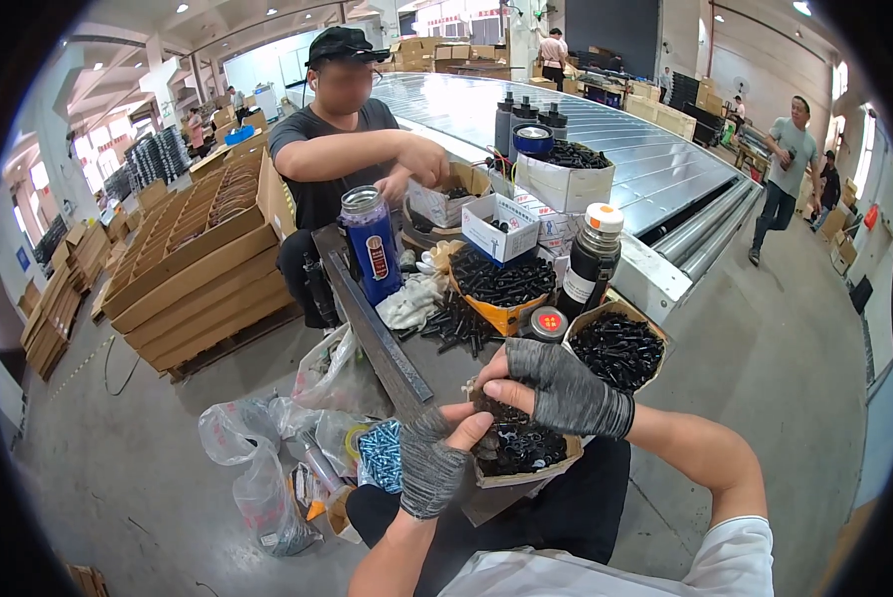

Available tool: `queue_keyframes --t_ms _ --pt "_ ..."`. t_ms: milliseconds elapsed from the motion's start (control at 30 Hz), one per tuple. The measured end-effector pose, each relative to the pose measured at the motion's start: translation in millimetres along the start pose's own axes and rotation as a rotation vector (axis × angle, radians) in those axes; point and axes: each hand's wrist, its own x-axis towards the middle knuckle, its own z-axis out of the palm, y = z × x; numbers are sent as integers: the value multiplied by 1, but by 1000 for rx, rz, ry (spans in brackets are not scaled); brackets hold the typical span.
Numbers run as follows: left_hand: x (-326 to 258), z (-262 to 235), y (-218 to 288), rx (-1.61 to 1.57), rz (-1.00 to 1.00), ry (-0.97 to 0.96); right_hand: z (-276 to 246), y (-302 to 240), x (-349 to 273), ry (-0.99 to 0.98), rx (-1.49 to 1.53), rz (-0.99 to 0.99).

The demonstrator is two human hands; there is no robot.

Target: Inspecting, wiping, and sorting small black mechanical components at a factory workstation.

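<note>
My left hand (431,463) and my right hand (564,391), both in grey fingerless gloves, meet over an open carton (531,478) of small black ring-like parts (526,448). Their thumbs and fingers are bent together in a pinch. Whatever lies between the fingertips is too small and dark to name. Just beyond my right hand stands a carton of black bolt-like pieces (620,350). Beside it are a small jar with a red-marked lid (546,324) and a dark bottle with a white and orange cap (591,254).
Across the bench (372,323), a co-worker (342,129) reaches into a carton (448,204). More black pieces (501,279), white gloves (411,301) and a blue jar (369,249) are there. Plastic bags (252,468) and blue-silver screws (380,455) sit at left. Another person (793,169) walks at right.
</note>
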Motion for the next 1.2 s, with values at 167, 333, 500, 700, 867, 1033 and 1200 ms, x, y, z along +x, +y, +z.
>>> queue_keyframes --t_ms 167,333,500,700,867,1033,1200 --pt "-1 7 -7 39 66 20 8 -21 -9 102 121 166" --pt "-7 6 -18 -41 157 107 24 -26 -22 168 67 52" --pt "-17 4 -22 -110 144 109 27 -31 -34 178 170 125" --pt "-20 11 0 -112 80 -55 14 -27 -38 52 239 134" --pt "-12 9 6 -63 86 -135 9 -22 -40 41 128 95" --pt "-6 20 9 77 276 -159 -11 -24 -43 -1 130 132" --pt "0 29 11 110 262 -240 -34 -21 -49 -45 113 179"
